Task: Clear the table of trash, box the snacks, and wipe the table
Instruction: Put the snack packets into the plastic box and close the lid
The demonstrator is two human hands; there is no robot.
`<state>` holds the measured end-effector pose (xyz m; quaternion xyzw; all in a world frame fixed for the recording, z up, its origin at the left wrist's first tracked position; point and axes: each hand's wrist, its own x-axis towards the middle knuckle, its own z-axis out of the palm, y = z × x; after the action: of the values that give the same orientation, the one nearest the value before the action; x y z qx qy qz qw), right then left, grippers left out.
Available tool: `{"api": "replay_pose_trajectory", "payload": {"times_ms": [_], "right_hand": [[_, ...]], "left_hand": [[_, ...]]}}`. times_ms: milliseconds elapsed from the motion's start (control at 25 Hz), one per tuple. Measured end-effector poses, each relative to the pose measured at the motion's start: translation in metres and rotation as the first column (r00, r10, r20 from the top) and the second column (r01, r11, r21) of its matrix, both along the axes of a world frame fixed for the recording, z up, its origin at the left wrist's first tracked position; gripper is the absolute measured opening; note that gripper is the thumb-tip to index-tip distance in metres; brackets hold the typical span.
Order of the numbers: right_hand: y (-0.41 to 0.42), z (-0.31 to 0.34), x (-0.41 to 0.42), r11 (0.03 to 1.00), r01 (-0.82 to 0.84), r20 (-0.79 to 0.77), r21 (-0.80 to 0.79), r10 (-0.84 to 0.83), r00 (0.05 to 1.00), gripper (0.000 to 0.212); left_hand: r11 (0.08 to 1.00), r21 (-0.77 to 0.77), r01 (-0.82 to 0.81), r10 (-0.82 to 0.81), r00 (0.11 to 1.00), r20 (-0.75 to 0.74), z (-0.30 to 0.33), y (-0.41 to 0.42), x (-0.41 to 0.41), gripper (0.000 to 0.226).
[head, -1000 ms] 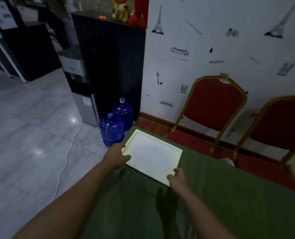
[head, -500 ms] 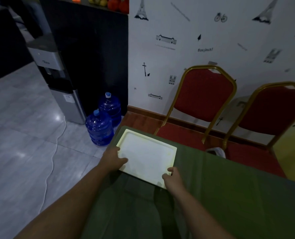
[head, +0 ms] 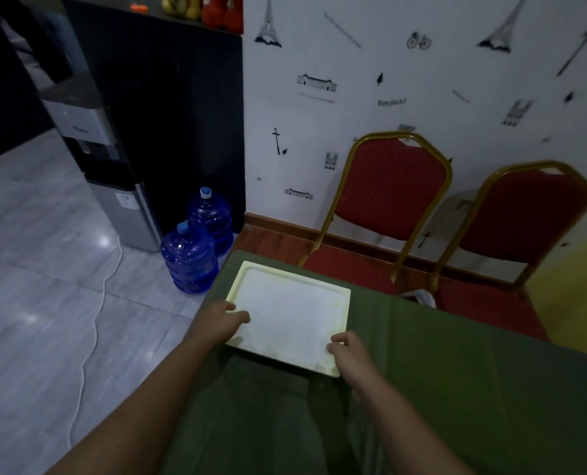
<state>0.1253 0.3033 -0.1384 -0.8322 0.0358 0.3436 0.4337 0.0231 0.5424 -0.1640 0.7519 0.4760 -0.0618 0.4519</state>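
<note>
A pale cream rectangular tray (head: 290, 313) lies flat at the far left corner of a table covered with a dark green cloth (head: 439, 389). The tray is bare. My left hand (head: 218, 323) grips its near left edge, fingers curled over the rim. My right hand (head: 348, 351) grips its near right corner, thumb on top. No snacks or trash show on the cloth.
Two red chairs with gold frames (head: 388, 200) (head: 525, 228) stand against the wall beyond the table. A white bag (head: 419, 297) peeks up behind the table's far edge. Two blue water jugs (head: 189, 258) and a water dispenser (head: 114, 186) stand on the tiled floor to the left.
The tray and both hands keep the same hold. The view has shifted slightly, so the tray sits a little lower and nearer the table corner.
</note>
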Motion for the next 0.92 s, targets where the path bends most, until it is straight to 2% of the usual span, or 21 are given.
{"api": "replay_pose_trajectory", "payload": {"times_ms": [320, 560, 680, 920], "right_hand": [[-0.061, 0.068, 0.0, 0.995, 0.017, 0.147, 0.098, -0.031, 0.989, 0.013], [-0.151, 0.126, -0.032, 0.982, -0.02, 0.264, 0.19, -0.031, 0.964, 0.016], [-0.215, 0.145, -0.058, 0.979, -0.032, 0.287, 0.203, -0.028, 0.958, 0.016], [-0.33, 0.149, -0.098, 0.981, -0.004, 0.309, 0.194, -0.057, 0.949, 0.015]], "left_hand": [[0.996, 0.089, -0.003, -0.014, 0.984, 0.18, 0.073, -0.065, -0.001, 0.059], [0.982, 0.184, -0.036, -0.022, 0.952, 0.305, 0.134, -0.155, -0.033, 0.053], [0.983, 0.178, -0.041, -0.023, 0.938, 0.346, 0.148, -0.216, -0.058, 0.052], [0.989, 0.149, -0.008, -0.043, 0.941, 0.337, 0.143, -0.328, -0.103, 0.05]]}}
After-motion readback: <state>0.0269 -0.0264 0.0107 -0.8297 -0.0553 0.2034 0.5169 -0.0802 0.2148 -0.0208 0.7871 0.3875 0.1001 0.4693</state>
